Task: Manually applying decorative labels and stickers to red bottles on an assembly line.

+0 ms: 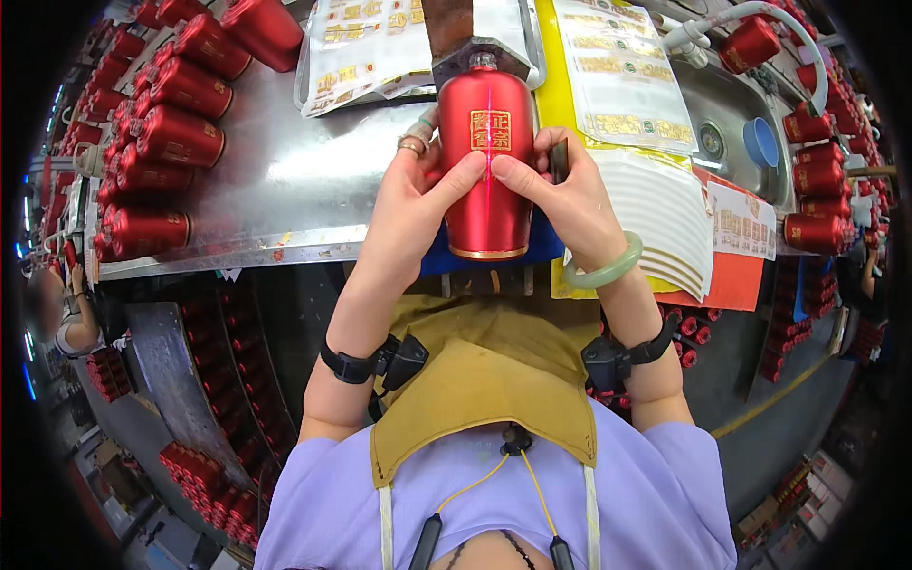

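- Left hand (404,195) and right hand (575,207) are both wrapped around the red bottle (489,214), thumbs just under its gold label (491,131)
- honestly, I'd keep thumb pressure even

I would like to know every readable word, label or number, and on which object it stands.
There are texts, but I do not copy their wording:
Central shiny red bottle: gold characters in a square block, legible.
White rectangular sheets of gold labels: too small to read.
Small white paper with red-gold print: too small.
Red metallic bottles at left: too blurred.
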### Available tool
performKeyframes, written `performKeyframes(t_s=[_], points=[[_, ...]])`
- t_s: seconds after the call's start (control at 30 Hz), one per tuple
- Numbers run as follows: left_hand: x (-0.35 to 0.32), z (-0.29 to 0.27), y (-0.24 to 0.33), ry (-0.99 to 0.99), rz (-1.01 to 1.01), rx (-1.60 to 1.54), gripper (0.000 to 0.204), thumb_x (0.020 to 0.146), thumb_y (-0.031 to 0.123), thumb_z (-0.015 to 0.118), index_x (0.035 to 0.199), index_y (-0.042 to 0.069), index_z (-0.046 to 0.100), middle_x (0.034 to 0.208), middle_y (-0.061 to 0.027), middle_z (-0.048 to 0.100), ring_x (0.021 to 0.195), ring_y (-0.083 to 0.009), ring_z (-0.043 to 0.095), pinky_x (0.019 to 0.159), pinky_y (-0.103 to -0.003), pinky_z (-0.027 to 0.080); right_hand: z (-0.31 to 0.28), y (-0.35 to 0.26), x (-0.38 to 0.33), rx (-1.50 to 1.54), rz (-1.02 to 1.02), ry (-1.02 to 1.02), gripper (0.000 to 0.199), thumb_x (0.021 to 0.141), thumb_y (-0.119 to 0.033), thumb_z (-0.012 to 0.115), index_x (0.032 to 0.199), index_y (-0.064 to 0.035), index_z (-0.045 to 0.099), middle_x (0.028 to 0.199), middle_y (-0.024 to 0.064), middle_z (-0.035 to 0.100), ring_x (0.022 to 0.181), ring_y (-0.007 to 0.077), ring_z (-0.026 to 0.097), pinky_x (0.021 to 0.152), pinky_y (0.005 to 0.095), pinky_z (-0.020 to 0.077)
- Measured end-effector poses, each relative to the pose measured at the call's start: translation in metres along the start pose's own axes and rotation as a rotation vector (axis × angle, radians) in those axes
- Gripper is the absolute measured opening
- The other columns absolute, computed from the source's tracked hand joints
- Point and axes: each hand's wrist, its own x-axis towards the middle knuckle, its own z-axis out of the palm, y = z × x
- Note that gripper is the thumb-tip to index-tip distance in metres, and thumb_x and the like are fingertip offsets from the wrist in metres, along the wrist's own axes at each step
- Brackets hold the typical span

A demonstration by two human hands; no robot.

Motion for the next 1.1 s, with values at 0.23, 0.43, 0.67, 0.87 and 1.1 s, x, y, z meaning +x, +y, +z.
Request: performKeyframes(t_s=[0.23,0.43,0.67,0.87,1.1], points=[[-0.001,0.0,0.0,0.003,-0.007,0.043,0.074,0.097,0.017,0.075,0.156,-0.001,0.033,0.14,-0.0156,0.059,0.124,-0.0181,0.061,0.106,-0.035,0.05,0.002,-0.006,-0.003,0.04,0.048,-0.006,0.045,0.083,-0.027,0.09,0.101,-0.0064,0.054,0.087,-0.0047,0.052,0.077,0.0037,0.044,0.066,0.0208,0.0388],[-0.001,0.002,0.001,0.003,-0.008,0.05,0.074,0.097,0.018,0.075,0.156,-0.001,0.033,0.14,-0.0154,0.059,0.124,-0.0183,0.062,0.105,-0.036,0.051,-0.001,-0.004,-0.001,0.051,0.048,-0.023,0.043,0.084,-0.024,0.089,0.102,-0.0054,0.055,0.088,-0.0043,0.052,0.078,0.0038,0.045,0.067,0.0206,0.0406],[0.001,0.0,0.002,0.0,-0.031,0.02,0.076,0.096,0.018,0.076,0.155,-0.003,0.033,0.139,-0.0162,0.059,0.123,-0.0187,0.062,0.105,-0.036,0.051,-0.002,-0.011,0.002,0.088,0.07,-0.027,0.042,0.085,-0.027,0.089,0.1,-0.0055,0.056,0.085,-0.0057,0.05,0.075,0.0031,0.044,0.064,0.0197,0.0388],[0.001,-0.001,-0.001,-0.02,0.001,0.109,0.082,0.091,0.02,0.082,0.154,-0.003,0.034,0.139,-0.0171,0.058,0.123,-0.0206,0.061,0.105,-0.037,0.052,0.002,-0.017,0.02,0.027,0.032,0.033,0.037,0.088,-0.029,0.087,0.093,-0.0055,0.058,0.08,-0.0063,0.05,0.071,0.0029,0.044,0.061,0.0202,0.0372],[0.0,-0.001,-0.002,0.001,0.0,0.111,0.083,0.089,0.019,0.083,0.153,-0.004,0.035,0.139,-0.0169,0.058,0.124,-0.0207,0.061,0.105,-0.038,0.052,0.0,-0.018,0.021,0.022,0.062,0.023,0.038,0.088,-0.03,0.086,0.095,-0.0044,0.059,0.08,-0.0063,0.05,0.072,0.0035,0.044,0.062,0.0207,0.039]])
